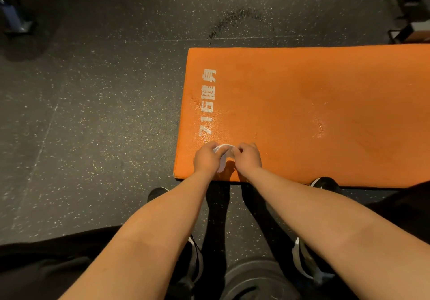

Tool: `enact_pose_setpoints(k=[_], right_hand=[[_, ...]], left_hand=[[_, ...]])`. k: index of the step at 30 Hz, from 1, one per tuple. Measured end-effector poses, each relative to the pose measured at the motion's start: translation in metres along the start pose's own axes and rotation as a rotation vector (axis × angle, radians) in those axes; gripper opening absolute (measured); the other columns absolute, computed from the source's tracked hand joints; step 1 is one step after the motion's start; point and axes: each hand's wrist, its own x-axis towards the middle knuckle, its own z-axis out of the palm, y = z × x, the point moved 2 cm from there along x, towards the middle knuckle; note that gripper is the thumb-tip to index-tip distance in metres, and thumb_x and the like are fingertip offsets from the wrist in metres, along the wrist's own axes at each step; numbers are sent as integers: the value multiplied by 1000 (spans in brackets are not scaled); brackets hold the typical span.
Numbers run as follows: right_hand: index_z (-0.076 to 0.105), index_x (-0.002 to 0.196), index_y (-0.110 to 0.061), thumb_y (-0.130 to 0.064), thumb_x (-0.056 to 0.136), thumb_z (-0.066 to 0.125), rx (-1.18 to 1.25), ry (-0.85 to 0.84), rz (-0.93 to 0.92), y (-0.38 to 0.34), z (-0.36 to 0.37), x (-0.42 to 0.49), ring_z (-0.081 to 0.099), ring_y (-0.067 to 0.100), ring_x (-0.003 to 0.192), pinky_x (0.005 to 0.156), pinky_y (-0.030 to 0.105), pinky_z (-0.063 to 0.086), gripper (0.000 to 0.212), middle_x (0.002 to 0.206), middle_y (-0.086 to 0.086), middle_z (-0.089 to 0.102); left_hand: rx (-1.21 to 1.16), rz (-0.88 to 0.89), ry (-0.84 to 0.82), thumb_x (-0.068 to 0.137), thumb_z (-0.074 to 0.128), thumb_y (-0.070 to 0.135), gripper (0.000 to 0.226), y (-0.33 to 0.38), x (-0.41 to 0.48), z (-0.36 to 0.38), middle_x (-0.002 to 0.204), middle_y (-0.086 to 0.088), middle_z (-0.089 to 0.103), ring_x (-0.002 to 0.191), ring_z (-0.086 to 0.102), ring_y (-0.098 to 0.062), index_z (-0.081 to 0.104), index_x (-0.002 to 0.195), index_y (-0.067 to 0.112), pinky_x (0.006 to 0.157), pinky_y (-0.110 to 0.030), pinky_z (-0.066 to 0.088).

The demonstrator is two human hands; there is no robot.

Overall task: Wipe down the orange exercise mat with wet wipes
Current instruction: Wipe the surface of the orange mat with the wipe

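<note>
Flat orange foam exercise mat (pixel 302 94): beneath the fingers (pixel 237 151); damp sheen beyond them, most apparently unwiped. Crumpled white wet wipe (pixel 222 162): pinched by curled fingers of left hand (pixel 206 159) and right hand (pixel 248 159), likely being unfolded.

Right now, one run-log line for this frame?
left hand: pinches white wipe | right hand: pinches same wipe | orange mat: on floor, wet sheen by print

The left hand (pixel 206 159) and right hand (pixel 247 157), pinching a wet wipe (pixel 222 162), are occupying the near left corner of the orange exercise mat (pixel 314 104). Rightward and farther, its surface is lying open. A black shoe (pixel 325 182) is standing right at its near edge.
</note>
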Motion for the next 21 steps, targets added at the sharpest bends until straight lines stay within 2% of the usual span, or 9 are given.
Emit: enact_pose_setpoints(k=[4, 7, 10, 12, 13, 15, 17, 19, 21], right_hand=[[61, 74, -20, -19, 103, 50, 264, 53, 135, 2, 1, 1, 51, 24, 76, 58, 29, 38, 30, 80, 1, 58], [72, 99, -18, -21, 104, 55, 573, 41, 297, 2, 5, 1, 57, 21, 66, 53, 24, 46, 18, 88, 4, 66], [72, 106, -23, -25, 102, 59, 675, -41, 317, -2, 12, 1, 65, 21, 86, 75, 33, 55, 14, 102, 3, 72], [74, 100, -29, -27, 98, 65, 667, -60, 291, -2, 17, 2, 67, 28, 103, 94, 45, 56, 10, 111, 5, 73], [74, 97, -31, -26, 96, 67, 629, -70, 272, -2, 19, 2, 67, 29, 105, 94, 46, 57, 9, 113, 6, 72], [70, 100, -28, -15, 96, 66, 543, -76, 228, -1, 23, 1, 67, 24, 94, 78, 34, 58, 14, 111, 6, 70], [66, 103, -23, -6, 96, 62, 467, -56, 191, 3, 26, 2, 62, 15, 79, 61, 23, 48, 19, 104, 5, 67], [67, 102, -21, -10, 98, 61, 314, -7, 138, 7, 29, 4, 59, 16, 79, 60, 25, 44, 14, 101, 2, 65], [70, 110, -18, -15, 101, 56, 141, 55, 84, 13, 31, 7, 55, 19, 86, 68, 27, 41, 17, 111, 2, 57]], left_hand=[[-3, -7, -17, 97, 62, 43, 31, 8, 0, 2, 69, 6, 60, 66, 53, -15, 62, 74, 23, 54, -29, 34], [14, -16, -31, 97, 57, 47, 32, 6, -1, 8, 85, 8, 71, 80, 63, -14, 75, 89, 22, 65, -27, 44], [-101, -49, -67, 100, 52, 31, 25, 7, -6, 13, 80, 6, 67, 78, 59, -15, 70, 85, 22, 65, -29, 42], [-199, -102, -106, 101, 49, 20, 22, 1, -9, 16, 95, 4, 67, 86, 59, -11, 71, 103, 19, 71, -28, 45], [-237, -125, -122, 101, 49, 18, 25, -2, -10, 17, 105, 3, 68, 94, 61, -12, 71, 112, 20, 79, -30, 48], [-296, -157, -148, 100, 50, 16, 28, -9, -12, 19, 116, 3, 68, 105, 62, -14, 70, 117, 24, 91, -33, 51], [-344, -173, -150, 99, 51, 13, 26, -17, -13, 20, 112, 2, 70, 101, 63, -14, 72, 111, 25, 87, -30, 51], [-340, -201, -143, 100, 51, 13, 26, -29, -13, 21, 112, 2, 71, 93, 64, -13, 72, 110, 25, 79, -27, 50], [-243, -280, -48, 100, 52, 17, 24, -46, -11, 21, 134, -3, 62, 104, 60, -16, 68, 114, 30, 87, -30, 51]])
